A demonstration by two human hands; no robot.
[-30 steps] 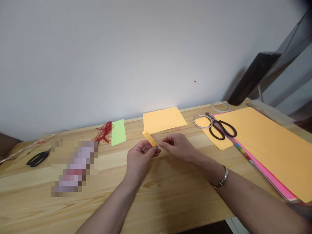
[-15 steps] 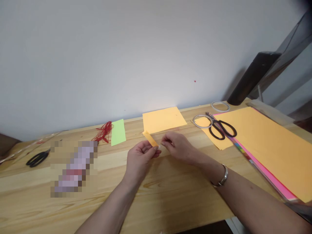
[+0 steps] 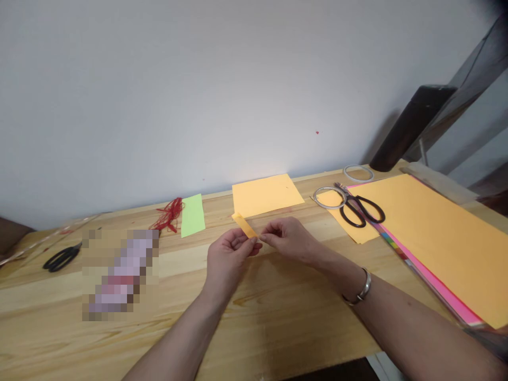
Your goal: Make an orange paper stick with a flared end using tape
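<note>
My left hand [image 3: 230, 256] pinches a narrow orange paper strip [image 3: 245, 226] between thumb and fingers, above the middle of the wooden table [image 3: 174, 317]. The strip slants up and to the left from the fingertips. At its lower end a small whitish bit shows by my left thumb. My right hand [image 3: 289, 241], with a silver bangle on the wrist, has its thumb and forefinger pinched together at that same end. What lies between those right fingertips is too small to make out. Behind the strip an orange paper sheet [image 3: 268, 194] lies flat near the wall.
To the left are a light green paper [image 3: 192, 215], tangled red string [image 3: 170, 214], black-handled scissors [image 3: 61, 259] and a blurred-out item [image 3: 127, 272]. On the right lie tape rolls [image 3: 330, 197], larger scissors [image 3: 353, 218] and stacked orange sheets [image 3: 436, 238]. A dark cylinder [image 3: 413, 127] leans behind.
My right hand has moved slightly left, bringing its pinched fingertips from just beside the strip's lower end to that end. My left hand and the strip stay nearly still.
</note>
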